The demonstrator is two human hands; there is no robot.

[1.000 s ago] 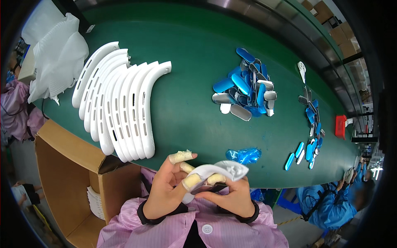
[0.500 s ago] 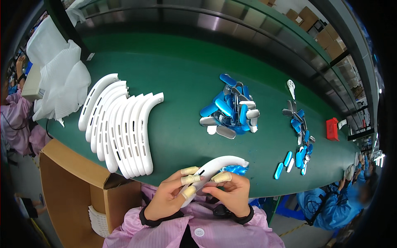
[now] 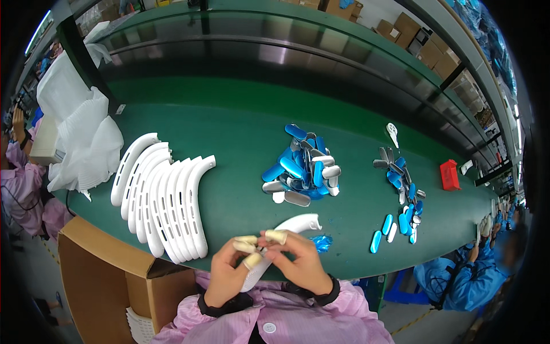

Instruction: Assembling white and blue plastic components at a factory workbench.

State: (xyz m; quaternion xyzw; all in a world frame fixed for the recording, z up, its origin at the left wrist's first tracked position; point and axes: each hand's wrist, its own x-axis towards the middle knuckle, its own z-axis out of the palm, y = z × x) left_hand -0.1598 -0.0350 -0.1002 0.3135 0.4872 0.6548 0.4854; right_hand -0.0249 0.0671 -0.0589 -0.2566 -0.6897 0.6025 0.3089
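A white curved plastic part (image 3: 299,222) with slots lies slantwise in front of me, its far end on the green table. My left hand (image 3: 228,274) grips its near half, fingers bent over it. My right hand (image 3: 299,261) is closed over its middle, thumb and fingertips pinched together beside the left fingertips. Whatever sits in that pinch is hidden. Pale finger covers wrap several fingertips on both hands. Right of the part lies a crumpled piece of blue film (image 3: 322,243).
Similar white curved parts (image 3: 182,200) stand in a row at left. A pile of blue and silver oval pieces (image 3: 301,166) lies ahead, with more oval pieces (image 3: 405,209) at right. A red bin (image 3: 450,175), foam wrap (image 3: 86,137) and an open cardboard box (image 3: 100,275) surround the workspace.
The view has tilted up. My right hand has moved left along the part, closer to my left fingertips. The blue film now shows apart from the white part.
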